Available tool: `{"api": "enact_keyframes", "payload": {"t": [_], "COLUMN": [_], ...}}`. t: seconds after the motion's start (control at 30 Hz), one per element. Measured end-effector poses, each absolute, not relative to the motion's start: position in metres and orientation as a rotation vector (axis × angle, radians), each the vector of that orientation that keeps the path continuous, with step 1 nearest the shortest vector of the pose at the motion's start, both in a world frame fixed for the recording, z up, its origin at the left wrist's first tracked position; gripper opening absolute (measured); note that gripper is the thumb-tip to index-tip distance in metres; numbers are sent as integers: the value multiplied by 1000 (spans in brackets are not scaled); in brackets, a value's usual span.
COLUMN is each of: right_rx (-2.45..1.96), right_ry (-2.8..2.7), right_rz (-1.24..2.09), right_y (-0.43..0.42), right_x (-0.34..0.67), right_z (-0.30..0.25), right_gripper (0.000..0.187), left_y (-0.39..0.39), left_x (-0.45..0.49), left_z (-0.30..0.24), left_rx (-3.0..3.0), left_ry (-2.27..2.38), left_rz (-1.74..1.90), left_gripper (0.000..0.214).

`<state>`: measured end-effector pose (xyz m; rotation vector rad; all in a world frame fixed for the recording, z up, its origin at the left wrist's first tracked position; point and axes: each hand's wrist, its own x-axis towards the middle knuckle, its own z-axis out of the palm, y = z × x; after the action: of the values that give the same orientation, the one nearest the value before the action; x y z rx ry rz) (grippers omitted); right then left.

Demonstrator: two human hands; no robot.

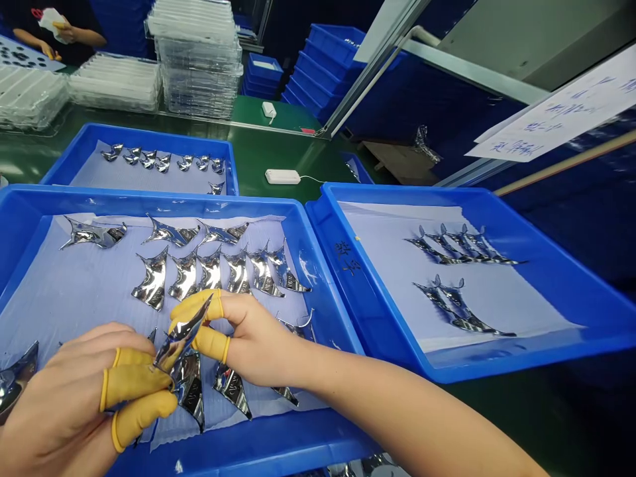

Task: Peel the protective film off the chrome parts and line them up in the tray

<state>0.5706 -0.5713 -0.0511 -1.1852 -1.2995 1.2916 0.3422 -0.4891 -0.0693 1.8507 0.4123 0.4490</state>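
Both my hands wear yellow finger cots and pinch one shiny chrome fin-shaped part (179,336) between them, over the near blue tray (318,278). My left hand (84,391) grips its lower end with thumb and fingers. My right hand (248,338) holds its upper end between thumb and forefinger. Below them several more chrome parts (209,271) lie in rows on the tray's white liner, and a couple (191,391) rest right under my fingers.
A second blue tray (546,232) on the right holds two small groups of chrome parts (462,245). Another tray (89,136) with parts sits behind. Stacks of clear plastic trays (199,59) stand at the back, where another person's hands (54,30) work. Blue bins (318,73) are piled beyond the green table.
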Motion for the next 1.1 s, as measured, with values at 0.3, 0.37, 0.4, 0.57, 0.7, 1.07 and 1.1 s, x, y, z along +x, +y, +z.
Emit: {"api": "enact_keyframes", "payload": {"t": [0.3,0.37,0.4,0.57,0.7,1.07,1.1], "right_rx": [-1233,-1236,-1223,-1080,-1055,-1050,-1067], "right_ry": [-1252,-1176,-1130,-933,-824,-884,-940], "right_rz": [1322,1385,1427,1619,1672,1601,1552], "right_y": [-571,-571,-571,-570,-569,-574,-575], "right_x": [570,570,570,569,569,570,571], "right_z": [-49,-49,-49,-50,-49,-45,-45], "right_gripper": [24,26,27,31,34,22,18], "left_y": [-494,-493,-492,-482,-481,-481,-481], "left_x": [355,359,360,368,372,368,367], "left_z": [-54,-53,-53,-51,-47,-54,-54], "left_rx": [1918,1718,1597,1233,1136,1218,1263], "left_ry": [477,597,628,621,654,658,665], "left_rz": [565,502,441,287,296,299,313], "left_gripper": [22,11,4,13,21,13,11]}}
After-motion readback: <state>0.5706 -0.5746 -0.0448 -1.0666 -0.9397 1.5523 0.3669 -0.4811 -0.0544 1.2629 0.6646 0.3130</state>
